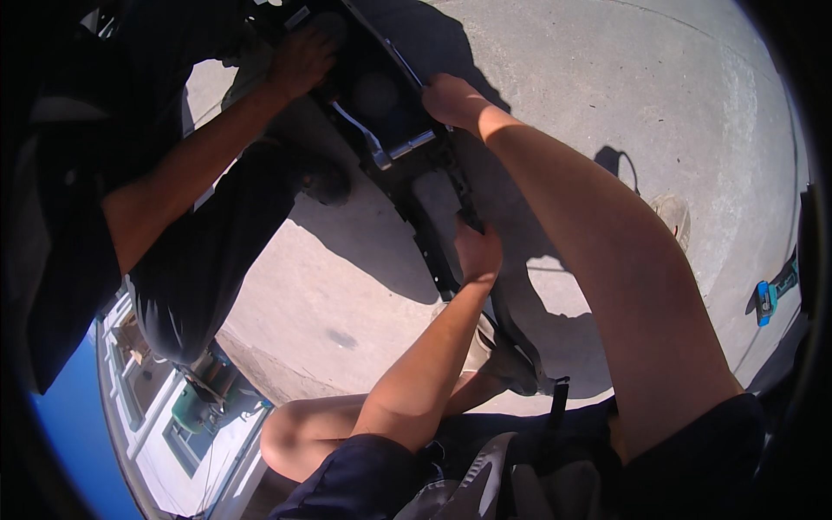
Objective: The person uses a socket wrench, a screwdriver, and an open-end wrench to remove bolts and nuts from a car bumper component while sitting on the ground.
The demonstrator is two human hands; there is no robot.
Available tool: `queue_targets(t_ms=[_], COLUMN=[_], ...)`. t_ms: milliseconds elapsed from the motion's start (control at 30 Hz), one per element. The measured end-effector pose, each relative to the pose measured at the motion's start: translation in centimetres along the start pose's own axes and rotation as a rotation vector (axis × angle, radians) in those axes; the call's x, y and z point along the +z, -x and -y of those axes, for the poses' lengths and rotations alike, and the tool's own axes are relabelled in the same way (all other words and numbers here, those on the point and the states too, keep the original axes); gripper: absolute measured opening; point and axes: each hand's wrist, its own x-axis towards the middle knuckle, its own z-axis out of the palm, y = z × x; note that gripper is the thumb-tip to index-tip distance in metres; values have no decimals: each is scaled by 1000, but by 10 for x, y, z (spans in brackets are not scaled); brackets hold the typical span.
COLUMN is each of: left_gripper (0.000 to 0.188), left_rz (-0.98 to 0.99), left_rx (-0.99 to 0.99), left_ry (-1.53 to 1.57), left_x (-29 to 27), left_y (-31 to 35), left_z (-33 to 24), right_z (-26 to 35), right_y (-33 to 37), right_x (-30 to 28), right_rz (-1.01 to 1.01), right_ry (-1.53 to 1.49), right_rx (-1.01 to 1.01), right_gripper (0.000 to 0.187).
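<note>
One co-worker's bare hand (pixel 303 62) is at 11 o'clock, against a long black flat-panelled frame (pixel 368 74) stretching from 12 to 5, a silver ratchet wrench (pixel 374 146) over it near 12. The person's right grip (pixel 452 100), at 12, is curled round the frame's right edge; the left grip (pixel 478 253), toward 3 from centre, is closed on its narrow lower strut (pixel 464 192). One blue-and-teal tool (pixel 764 303) lies at 3.

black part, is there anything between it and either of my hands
Nothing visible: your left hand grips the narrow near section of the black part, and your right hand is at its right edge. The silver ratchet and the co-worker's hand are both left of your right hand, not in between.
</note>
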Motion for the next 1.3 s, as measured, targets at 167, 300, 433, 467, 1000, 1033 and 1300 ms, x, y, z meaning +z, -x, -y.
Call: queue_targets(t_ms=[167,300,433,467,1000,1033,1300], left_gripper=[37,40,40,40,37,37,35], left_rz=[-17,-30,-3,-2,14,5,0], left_rx=[0,28,-13,-3,10,20,1], left_ry=[-62,-77,-91,-96,-39,-34,-4], left_x=[2,4,3,3,0,1,1], left_y=[-2,-3,-3,-3,-2,-1,-2], left_z=[1,9,8,9,5,6,6], right_z=[0,-1,-4,-5,-4,-4,-5], right_y=[-7,-7,-9,-9,-3,-3,-4], right_x=[-3,3,5,5,9,9,11], right_rz=[70,-10,-10,3,-63,-74,-82], right_ry=[41,11,11,13,0,-2,-15], right_rx=[6,28,5,1,-62,-56,-65], right_gripper=[40,39,37,37,33,33,33])
